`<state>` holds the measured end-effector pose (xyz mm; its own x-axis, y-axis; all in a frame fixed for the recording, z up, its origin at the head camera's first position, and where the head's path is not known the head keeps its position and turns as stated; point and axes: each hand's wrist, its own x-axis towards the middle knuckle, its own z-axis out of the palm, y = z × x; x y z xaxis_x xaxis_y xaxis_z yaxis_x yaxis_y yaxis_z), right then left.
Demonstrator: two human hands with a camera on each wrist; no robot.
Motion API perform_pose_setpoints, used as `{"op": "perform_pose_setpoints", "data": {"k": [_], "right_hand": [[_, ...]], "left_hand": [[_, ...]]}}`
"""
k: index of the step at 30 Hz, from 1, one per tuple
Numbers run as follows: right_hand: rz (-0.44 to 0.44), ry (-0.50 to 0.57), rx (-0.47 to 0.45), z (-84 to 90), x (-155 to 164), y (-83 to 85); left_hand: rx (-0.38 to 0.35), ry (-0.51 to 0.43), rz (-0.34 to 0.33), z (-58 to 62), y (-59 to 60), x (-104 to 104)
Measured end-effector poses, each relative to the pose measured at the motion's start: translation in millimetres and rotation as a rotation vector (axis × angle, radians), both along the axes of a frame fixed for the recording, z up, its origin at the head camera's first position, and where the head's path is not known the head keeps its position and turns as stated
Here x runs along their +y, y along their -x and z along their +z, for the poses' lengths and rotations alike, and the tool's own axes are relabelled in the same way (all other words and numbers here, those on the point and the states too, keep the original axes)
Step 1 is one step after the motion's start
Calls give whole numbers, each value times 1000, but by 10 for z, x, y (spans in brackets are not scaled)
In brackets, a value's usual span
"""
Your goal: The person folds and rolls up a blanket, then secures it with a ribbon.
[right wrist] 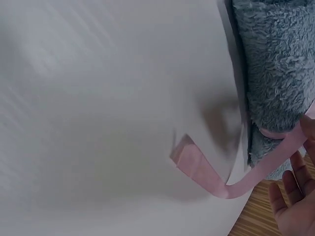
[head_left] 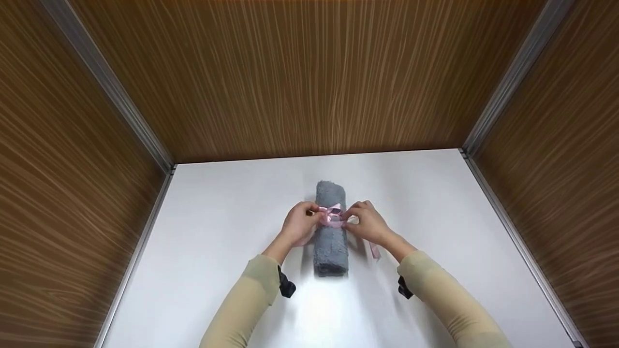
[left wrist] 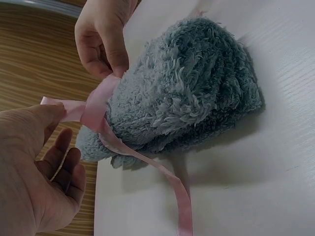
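Note:
A rolled grey towel (head_left: 331, 237) lies lengthwise in the middle of the white table (head_left: 217, 232). A pink ribbon (head_left: 333, 217) goes round its middle. My left hand (head_left: 303, 223) is at the towel's left side and pinches one ribbon end between thumb and forefinger (left wrist: 51, 112). At the towel's right side my right hand (head_left: 365, 221) pinches the ribbon against the towel (left wrist: 110, 73). One loose ribbon tail (left wrist: 170, 184) trails onto the table on the right (right wrist: 206, 174). In the right wrist view the towel (right wrist: 275, 64) fills the upper right and fingers (right wrist: 295, 201) show below it.
Wood-grain walls (head_left: 309, 72) close in the table at the back, left and right, with metal strips (head_left: 125, 116) in the corners. Both forearms wear beige sleeves (head_left: 251, 290) with black straps at the wrists.

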<state>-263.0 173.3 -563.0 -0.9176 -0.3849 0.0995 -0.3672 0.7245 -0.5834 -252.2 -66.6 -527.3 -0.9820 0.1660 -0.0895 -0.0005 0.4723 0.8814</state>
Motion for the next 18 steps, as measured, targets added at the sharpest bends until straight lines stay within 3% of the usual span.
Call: {"op": "perform_pose_setpoints", "data": {"k": [7, 14, 18], "right_hand": [[7, 23, 17, 7, -9, 18], [32, 54, 25, 63, -16, 48], [-1, 83, 1, 89, -30, 85]], "left_hand": [[-16, -20, 9, -8, -3, -13], [-15, 17, 6, -22, 8, -25], [-19, 7, 11, -18, 17, -24]]}}
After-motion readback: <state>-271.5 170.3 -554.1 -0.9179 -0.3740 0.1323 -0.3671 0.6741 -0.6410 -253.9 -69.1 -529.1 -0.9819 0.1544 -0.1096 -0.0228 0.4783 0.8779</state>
